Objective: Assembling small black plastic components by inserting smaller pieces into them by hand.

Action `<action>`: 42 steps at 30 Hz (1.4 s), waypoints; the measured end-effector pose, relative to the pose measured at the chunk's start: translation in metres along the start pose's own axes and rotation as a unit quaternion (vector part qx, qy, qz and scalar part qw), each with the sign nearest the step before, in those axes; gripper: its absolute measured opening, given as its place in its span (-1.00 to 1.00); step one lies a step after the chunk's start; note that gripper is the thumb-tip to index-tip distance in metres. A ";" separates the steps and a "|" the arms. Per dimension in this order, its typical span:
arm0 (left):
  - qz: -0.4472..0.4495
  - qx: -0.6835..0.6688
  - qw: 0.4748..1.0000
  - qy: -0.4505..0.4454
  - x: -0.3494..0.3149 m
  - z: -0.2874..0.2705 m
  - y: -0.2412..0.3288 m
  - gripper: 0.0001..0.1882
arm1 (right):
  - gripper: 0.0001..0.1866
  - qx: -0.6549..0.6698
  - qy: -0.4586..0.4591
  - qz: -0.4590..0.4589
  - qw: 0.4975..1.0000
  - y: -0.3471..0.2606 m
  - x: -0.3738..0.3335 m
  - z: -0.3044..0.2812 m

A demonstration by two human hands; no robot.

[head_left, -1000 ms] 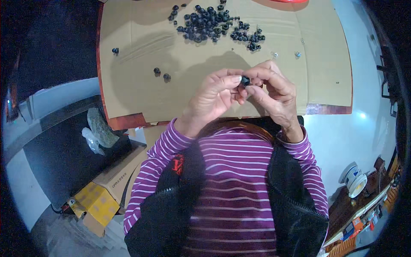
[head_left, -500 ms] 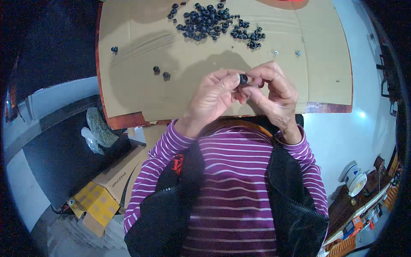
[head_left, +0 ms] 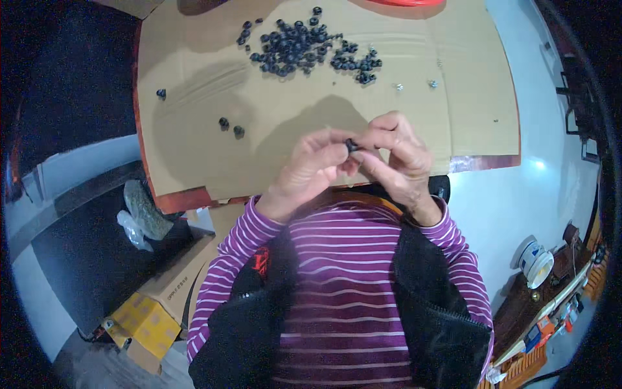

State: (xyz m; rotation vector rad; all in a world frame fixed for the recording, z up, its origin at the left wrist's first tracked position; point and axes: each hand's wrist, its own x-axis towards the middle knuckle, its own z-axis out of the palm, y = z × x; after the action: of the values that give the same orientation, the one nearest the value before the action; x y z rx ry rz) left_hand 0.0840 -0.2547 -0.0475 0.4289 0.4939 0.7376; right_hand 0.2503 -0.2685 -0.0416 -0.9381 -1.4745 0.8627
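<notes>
A small round black piece with a hollow end is pinched between the thumb and fingers of my left hand. From the other side, my right hand presses its thumb and forefinger together against the same piece. Whether those right fingertips also hold a smaller part is hidden. Both hands are over the near edge of a cardboard sheet. Left of them on the cardboard lie two black pieces close together, and a further black piece sits by the left edge.
Farther back is a heap of black round pieces, with a cluster of smaller black parts at its right. Small shiny metal bits lie right of these. A red rim shows at the far edge. Boxes stand at lower left.
The whole view has shifted, so the table appears farther left and lower. My right fingertips have closed in on the black piece, which is turned and more covered now.
</notes>
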 end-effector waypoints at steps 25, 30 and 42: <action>0.043 0.138 0.986 0.084 0.010 -0.026 0.008 -0.81 | -0.78 -0.243 0.113 0.091 0.959 0.026 0.013 -0.031; 0.055 0.159 0.982 0.084 0.016 -0.032 0.003 -0.82 | -0.79 -0.397 0.066 0.055 0.914 0.040 0.029 -0.032; 0.071 0.097 0.991 0.052 0.017 -0.041 0.002 -0.84 | -0.87 -0.383 0.070 0.055 0.919 0.047 0.025 -0.033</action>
State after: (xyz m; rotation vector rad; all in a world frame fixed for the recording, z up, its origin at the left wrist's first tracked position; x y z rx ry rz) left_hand 0.0711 -0.2331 -0.0840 0.6150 0.6418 0.8563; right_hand 0.2859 -0.2258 -0.0702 -1.6328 -1.6660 0.2543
